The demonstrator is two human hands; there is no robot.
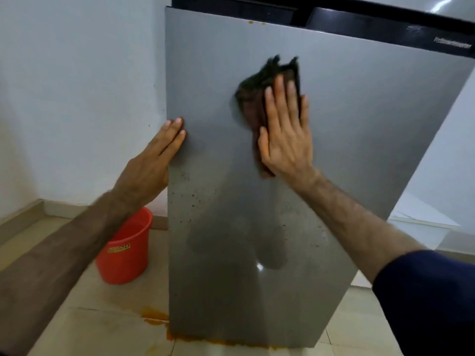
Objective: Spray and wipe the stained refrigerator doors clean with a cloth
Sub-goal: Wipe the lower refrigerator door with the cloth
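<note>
Grey brushed-metal refrigerator door fills the middle of the view, seen from above and slightly angled. Right hand lies flat on it at about 12 o'clock from the door's centre, fingers straight and a little spread, pressing a dark brown cloth against the panel; the cloth bunches out past the fingertips toward 11 o'clock. Left hand steadies the door's edge at 9 o'clock, fingers straight and together, holding nothing.

Progress, judged from the surface: upper half around the cloth looks even and free of marks. Lower half carries dark specks, thickest toward 8 o'clock and again near 4 o'clock. One small orange spot sits on the top edge at 12 o'clock. Orange residue runs along the door's foot and onto the floor tiles at 6 to 7 o'clock. Estimate: wiping under way, roughly half the panel left, plus the bottom edge.

Red bucket stands on the floor at 8 o'clock, just beside the door.

Not resolved: no spray bottle in view. Upper black door is cut off at the top, its condition unreadable. Cloth is motion-blurred. Dark patches low on the panel may be reflection or wetness; cannot tell. Bucket contents hidden
</note>
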